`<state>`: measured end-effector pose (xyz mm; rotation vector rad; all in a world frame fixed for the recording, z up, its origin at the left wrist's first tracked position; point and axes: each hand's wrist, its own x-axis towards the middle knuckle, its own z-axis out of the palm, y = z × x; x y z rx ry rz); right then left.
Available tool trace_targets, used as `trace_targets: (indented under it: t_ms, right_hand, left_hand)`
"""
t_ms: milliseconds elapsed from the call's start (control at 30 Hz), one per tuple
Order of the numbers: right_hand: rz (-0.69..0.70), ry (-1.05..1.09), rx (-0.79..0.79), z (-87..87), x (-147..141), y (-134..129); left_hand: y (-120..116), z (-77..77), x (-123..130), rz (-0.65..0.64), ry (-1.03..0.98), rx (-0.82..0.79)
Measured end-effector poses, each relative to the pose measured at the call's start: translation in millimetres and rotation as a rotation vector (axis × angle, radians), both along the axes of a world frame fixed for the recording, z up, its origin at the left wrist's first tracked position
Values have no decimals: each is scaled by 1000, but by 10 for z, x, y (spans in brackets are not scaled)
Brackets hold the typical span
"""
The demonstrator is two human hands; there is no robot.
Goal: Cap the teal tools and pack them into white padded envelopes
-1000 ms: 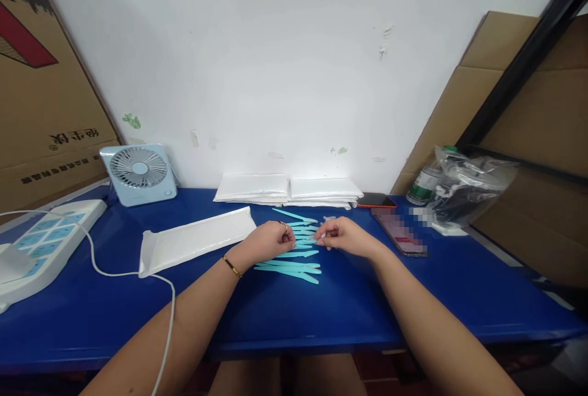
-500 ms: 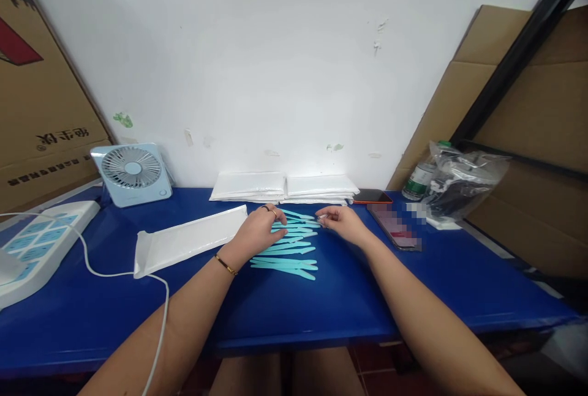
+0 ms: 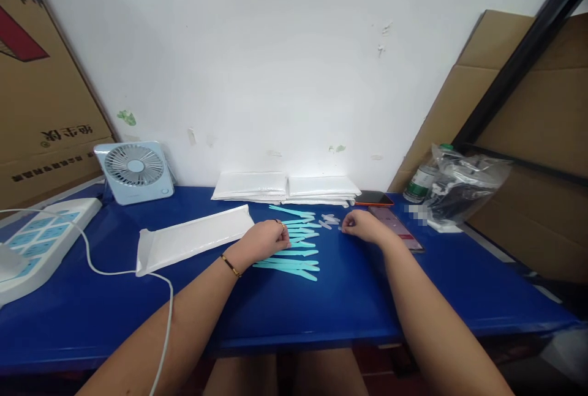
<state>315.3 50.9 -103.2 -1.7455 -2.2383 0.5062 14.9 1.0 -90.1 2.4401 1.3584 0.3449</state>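
Several thin turquoise sticks (image 3: 298, 253) lie side by side on the blue table (image 3: 321, 316). My left hand (image 3: 271, 240) is over their left ends, fingers pressed together; whether a stick is between them is hidden. Right of the sticks is a small group of pale translucent pieces (image 3: 329, 221). My right hand (image 3: 358, 226) is pinched just right of that group, with a small pale piece at its fingertips. A white padded envelope (image 3: 193, 240) lies left of my left hand.
Stacked white envelopes (image 3: 250, 186) lie against the wall. A blue fan (image 3: 135, 172), power strip (image 3: 50, 246) and white cable (image 3: 171, 298) are at left. Two phones (image 3: 374, 198), a bottle (image 3: 420, 183) and a plastic bag (image 3: 473, 185) are at right.
My right hand has moved right, away from the sticks, and the pale pieces now show on the table. My left hand has shifted slightly down, its fingers drawn together.
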Motion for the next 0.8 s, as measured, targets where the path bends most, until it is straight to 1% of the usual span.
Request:
trace_targets:
  t_ms: [67,167,233,300,400,500,600,700,800]
  right_hand:
    - [43,112,-60,15,-39,-28]
    - [163,418,-151,63,-167,-106]
    - [218,570,-203,89,-273,-161]
    - [242,629,-226,99,-365,-203]
    - [280,632,-232,92,-441,-228]
    - [297,595,-191,73,-441,-215]
    - [275,573,-115,51,-412,-186]
    - [250,599,20,31,-405,-164]
    - [270,669,193,29,-423,-160]
  left_hand:
    - [1,5,-2,5,-35,-6]
    - [7,20,-5,33,-70,-9]
    - [14,31,-5,44,-80,-1]
    - [22,34,-3,44,-82,14]
    - [33,23,-2,41,-92,38]
    - [41,9,-15,39,-102,43]
    - [52,-2,-37,64,-127,7]
    - [71,-26,-57,65,-218,-83]
    - [96,-55,-68,34,-332,-200]
